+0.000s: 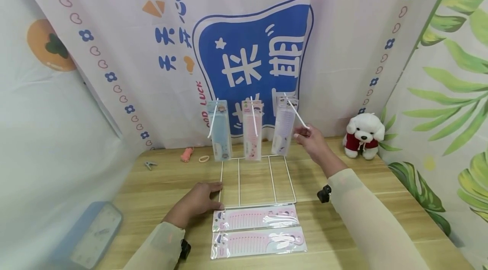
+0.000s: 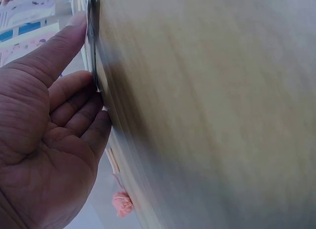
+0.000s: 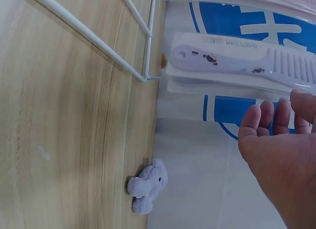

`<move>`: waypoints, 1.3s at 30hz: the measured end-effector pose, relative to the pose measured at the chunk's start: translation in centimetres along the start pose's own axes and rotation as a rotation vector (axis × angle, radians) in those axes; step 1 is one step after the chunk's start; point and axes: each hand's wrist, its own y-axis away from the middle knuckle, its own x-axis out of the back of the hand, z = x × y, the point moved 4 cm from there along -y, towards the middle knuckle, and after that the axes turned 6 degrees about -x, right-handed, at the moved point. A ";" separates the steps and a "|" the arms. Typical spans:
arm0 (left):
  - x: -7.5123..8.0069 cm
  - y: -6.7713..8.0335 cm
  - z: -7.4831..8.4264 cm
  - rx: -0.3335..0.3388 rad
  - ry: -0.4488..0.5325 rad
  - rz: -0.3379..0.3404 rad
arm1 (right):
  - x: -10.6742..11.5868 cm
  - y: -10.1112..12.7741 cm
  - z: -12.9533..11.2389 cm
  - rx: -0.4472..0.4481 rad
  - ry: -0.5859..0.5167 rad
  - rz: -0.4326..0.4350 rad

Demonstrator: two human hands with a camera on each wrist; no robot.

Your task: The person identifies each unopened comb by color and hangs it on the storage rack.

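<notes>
My left hand (image 1: pixel 198 200) rests on the table by the near left corner of a white wire rack (image 1: pixel 239 181), its fingertips at the rack's edge. In the left wrist view the thumb (image 2: pixel 64 44) and loosely bent fingers meet a thin edge. My right hand (image 1: pixel 314 145) is raised beside a purple packaged comb (image 1: pixel 283 128) hanging from the rack's right hook. The right wrist view has its fingers (image 3: pixel 250 121) relaxed close to the package (image 3: pixel 222 61); whether they touch it I cannot tell. A pink packaged comb (image 1: pixel 251 132) and a blue one (image 1: pixel 221 132) hang alongside.
Two pink packaged combs (image 1: pixel 257 218) lie flat in front of the rack. A plush dog (image 1: pixel 364 134) sits at the back right. Coral cord (image 1: pixel 187 154), a hair tie (image 1: pixel 203 158) and a small clip (image 1: pixel 150 164) lie left. A blue-rimmed box (image 1: pixel 97 236) stands at the front left.
</notes>
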 end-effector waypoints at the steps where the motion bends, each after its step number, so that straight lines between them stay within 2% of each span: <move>1: 0.0 0.0 0.0 0.000 -0.002 -0.002 | 0.2 0.2 -0.1 0.009 0.025 0.008; 5: -0.1 0.1 0.0 0.000 0.004 -0.001 | 0.6 1.9 -0.3 0.031 0.138 0.044; 8: -0.1 0.2 0.1 -0.002 0.007 0.004 | 0.5 4.3 -0.3 0.052 0.241 0.009; 11: -0.1 0.2 0.2 -0.011 0.005 0.003 | -0.3 7.7 0.2 0.094 0.358 -0.127; 17: -0.1 0.1 0.4 -0.027 -0.009 0.011 | -3.9 15.3 1.1 0.254 0.625 -0.481; 21: 0.0 0.1 0.2 -0.022 -0.014 0.016 | -6.1 18.3 1.8 0.292 0.753 -0.622; 23: 0.0 0.2 0.2 -0.019 -0.015 0.013 | -6.8 19.1 2.4 0.308 0.834 -0.658; 26: 0.0 0.2 0.2 -0.016 -0.012 0.010 | -7.7 20.0 3.4 0.386 0.933 -0.688; 30: -0.2 0.3 0.1 -0.014 -0.009 0.011 | -8.2 20.7 4.1 0.454 0.981 -0.715; 35: -0.2 0.2 0.0 -0.012 -0.012 0.013 | -8.3 20.9 4.4 0.435 1.005 -0.726; 39: -0.1 0.2 0.1 -0.011 -0.007 0.016 | -8.3 20.9 4.6 0.374 1.009 -0.733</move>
